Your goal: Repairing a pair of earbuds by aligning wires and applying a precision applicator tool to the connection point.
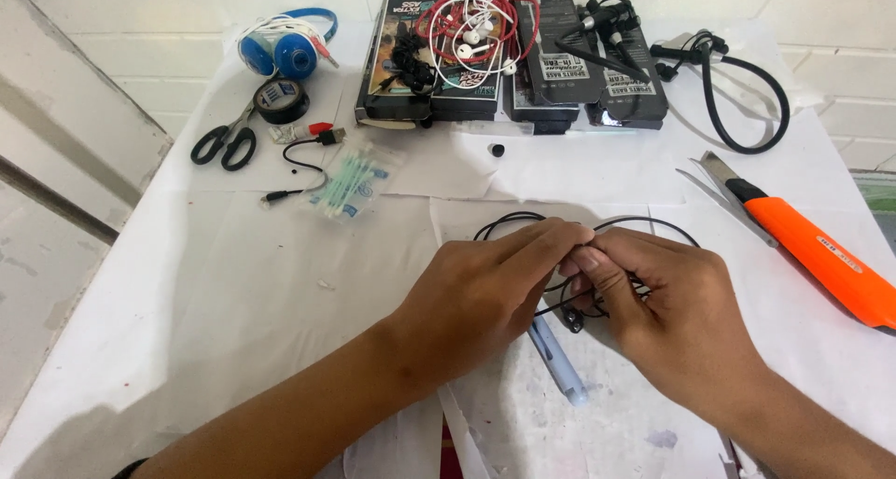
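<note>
white sheet (233,283) covering the whole table, work happening at its near middle; along the far edge, dark boxes (523,78) lying in a row with red and white earphones (471,22) piled on them, blue headphones (285,48) sitting at far left, an orange utility knife (821,255) lying at right, scissors (226,143) and a roll of black tape (280,99) resting at left, a packet of cotton swabs (350,185) lying beside a short loose lead. left hand (485,288) and right hand (667,316) meeting fingertip to fingertip, both closing in a pinch on a thin black cable (523,220) that is looping on the sheet just beyond the knuckles. judging the step as fine work on the wire: keeping both pinches close together, loops lying slack, no tugging on the strand. a pale blue pen-like tool (558,358) lying under the hands, partly covered. the exact pinch point is being hidden by the fingers; a small dark piece under the right hand is staying too obscured to name; knife tip and cable ends being hard to make out
</note>
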